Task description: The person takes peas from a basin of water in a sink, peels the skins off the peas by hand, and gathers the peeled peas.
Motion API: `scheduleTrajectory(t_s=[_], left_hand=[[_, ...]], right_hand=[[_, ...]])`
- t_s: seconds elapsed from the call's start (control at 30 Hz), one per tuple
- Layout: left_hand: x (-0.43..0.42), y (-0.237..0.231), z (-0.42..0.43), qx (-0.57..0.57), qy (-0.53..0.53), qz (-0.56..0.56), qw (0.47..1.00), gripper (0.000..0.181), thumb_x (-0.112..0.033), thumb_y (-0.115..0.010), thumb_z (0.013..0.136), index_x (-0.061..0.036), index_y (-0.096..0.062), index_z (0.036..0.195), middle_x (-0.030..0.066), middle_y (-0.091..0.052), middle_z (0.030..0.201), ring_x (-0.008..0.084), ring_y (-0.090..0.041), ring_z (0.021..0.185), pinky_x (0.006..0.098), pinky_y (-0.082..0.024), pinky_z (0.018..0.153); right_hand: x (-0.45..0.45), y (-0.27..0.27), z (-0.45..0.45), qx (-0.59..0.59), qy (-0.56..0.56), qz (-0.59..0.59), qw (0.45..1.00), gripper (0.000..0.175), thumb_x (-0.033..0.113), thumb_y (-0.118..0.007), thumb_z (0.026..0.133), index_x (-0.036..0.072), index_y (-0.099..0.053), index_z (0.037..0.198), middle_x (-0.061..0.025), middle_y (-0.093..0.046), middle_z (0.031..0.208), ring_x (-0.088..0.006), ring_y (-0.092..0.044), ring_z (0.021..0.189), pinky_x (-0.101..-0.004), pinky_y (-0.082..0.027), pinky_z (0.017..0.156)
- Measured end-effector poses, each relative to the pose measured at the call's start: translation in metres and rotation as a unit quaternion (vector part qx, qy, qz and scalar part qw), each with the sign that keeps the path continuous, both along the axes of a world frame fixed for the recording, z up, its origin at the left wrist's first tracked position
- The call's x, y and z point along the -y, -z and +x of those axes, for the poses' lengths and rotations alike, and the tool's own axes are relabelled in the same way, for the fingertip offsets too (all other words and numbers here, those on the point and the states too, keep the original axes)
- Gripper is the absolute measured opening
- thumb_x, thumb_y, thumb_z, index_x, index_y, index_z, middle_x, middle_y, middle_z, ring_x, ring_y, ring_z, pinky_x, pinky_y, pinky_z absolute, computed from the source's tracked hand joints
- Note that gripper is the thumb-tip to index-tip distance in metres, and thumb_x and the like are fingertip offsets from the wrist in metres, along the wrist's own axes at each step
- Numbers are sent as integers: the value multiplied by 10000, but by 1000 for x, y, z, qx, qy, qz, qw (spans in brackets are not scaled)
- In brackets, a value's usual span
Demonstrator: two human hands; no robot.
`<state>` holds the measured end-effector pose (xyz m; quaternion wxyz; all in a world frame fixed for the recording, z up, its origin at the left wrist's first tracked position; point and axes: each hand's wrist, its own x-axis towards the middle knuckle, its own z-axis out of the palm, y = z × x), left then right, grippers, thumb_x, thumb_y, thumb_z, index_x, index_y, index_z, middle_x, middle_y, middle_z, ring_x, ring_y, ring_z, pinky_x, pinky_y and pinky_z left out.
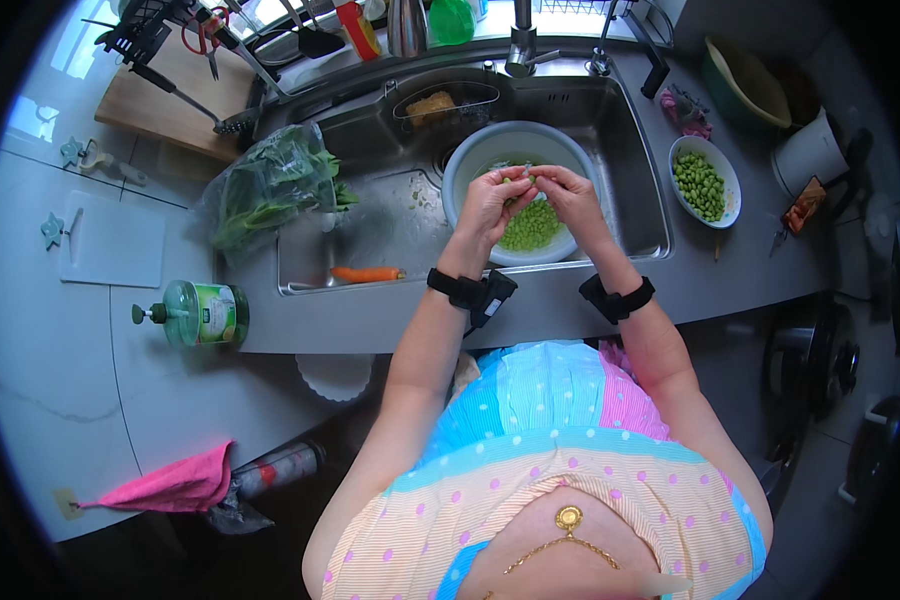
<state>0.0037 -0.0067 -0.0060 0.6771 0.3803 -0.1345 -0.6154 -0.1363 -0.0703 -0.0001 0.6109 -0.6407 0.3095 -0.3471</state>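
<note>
Over a pale blue-grey basin point(457, 161) in the steel sink, my left hand point(491, 201) and my right hand point(572, 201) meet at the fingertips. Small green beans show between the fingers, and both hands pinch at one; the fingers partly hide it. Below them, many shelled green beans point(529, 225) lie in water in the basin. To the right on the counter stands a white oval bowl point(733, 187) holding larger green beans point(697, 187). Each wrist wears a black strap.
The sink point(375, 217) also holds a carrot point(367, 274). A plastic bag of leafy greens point(277, 184) overlaps its left rim. The faucet point(522, 52) rises behind the basin. A green pump bottle point(202, 313) stands left; a pot-like white container point(810, 154) lies right.
</note>
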Motion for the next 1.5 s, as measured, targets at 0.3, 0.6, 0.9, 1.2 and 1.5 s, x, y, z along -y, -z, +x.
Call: scheduleTrajectory(t_s=[0.3, 0.6, 0.9, 1.2, 1.5], left_hand=[[-8, -5, 4, 7, -1, 16, 1000, 249, 34, -575, 817, 74, -509, 1054, 129, -575, 939, 171, -625, 820, 218, -558, 755], [0, 6, 5, -3, -36, 13, 999, 269, 6, -582, 829, 64, -482, 1072, 128, -570, 956, 165, -617, 844, 219, -552, 765], [-2, 2, 10, 3, -37, 11, 999, 228, 8, -572, 836, 36, -483, 1044, 104, -569, 927, 150, -616, 828, 211, -550, 754], [-2, 5, 8, 7, -40, 6, 999, 214, -11, -588, 835, 16, -508, 1032, 78, -573, 912, 128, -613, 818, 198, -546, 738], [-3, 2, 2, 13, -33, -2, 999, 183, 6, -611, 809, 11, -540, 977, 69, -581, 875, 126, -614, 790, 200, -548, 730]], right_hand=[[-4, -5, 6, 13, 5, 62, 998, 179, 113, -568, 859, 7, -638, 986, 29, -580, 758, -20, -472, 622, -163, -363, 512], [0, 7, 15, -43, 14, -121, 992, 152, 113, -571, 845, 3, -623, 935, -21, -636, 799, -83, -560, 695, -232, -451, 626], [-7, -7, 16, 15, -2, 99, 995, 136, 121, -560, 863, 23, -604, 947, 30, -493, 648, -21, -451, 566, -176, -350, 474], [-8, 4, 15, -17, 12, 10, 1000, 198, 119, -580, 855, 37, -627, 1029, 20, -552, 709, -32, -479, 613, -178, -397, 537], [-8, 8, 12, -9, 17, -17, 1000, 196, 120, -574, 863, 13, -637, 1015, -6, -600, 769, -44, -498, 642, -191, -413, 566]])
